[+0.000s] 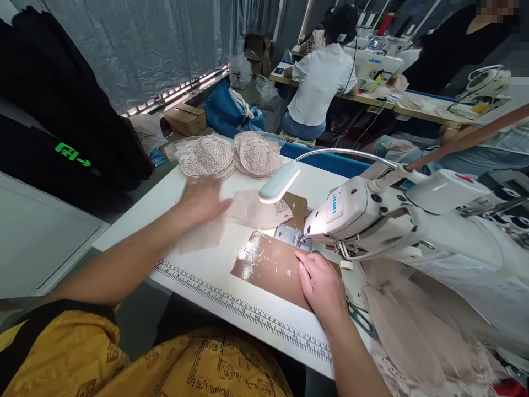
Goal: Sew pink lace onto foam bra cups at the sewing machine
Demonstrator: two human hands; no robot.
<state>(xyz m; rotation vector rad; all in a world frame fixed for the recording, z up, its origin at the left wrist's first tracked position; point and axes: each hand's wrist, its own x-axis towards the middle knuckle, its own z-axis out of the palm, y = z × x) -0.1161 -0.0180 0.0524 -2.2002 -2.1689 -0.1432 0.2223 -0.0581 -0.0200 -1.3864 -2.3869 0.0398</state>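
My left hand (200,201) is smeared by motion over the left of the table, just in front of a stack of beige lace cups (209,154). Its thumb stands out to the right, but its other fingers are too blurred to read. Under its wrist lies sheer beige fabric (202,234). A lace-edged beige piece (262,209) lies beside the needle area of the sewing machine (355,212). My right hand (320,278) rests on a brown, tape-covered plate (270,267) in front of the needle, fingertips on its surface, with nothing visible in it.
A second lace stack (258,154) stands at the table's back edge. A lamp (279,182) on a bendable neck hangs over the work. Beige fabric (421,325) is heaped at the right. A printed ruler (243,309) runs along the front edge. A seated person (320,82) works beyond.
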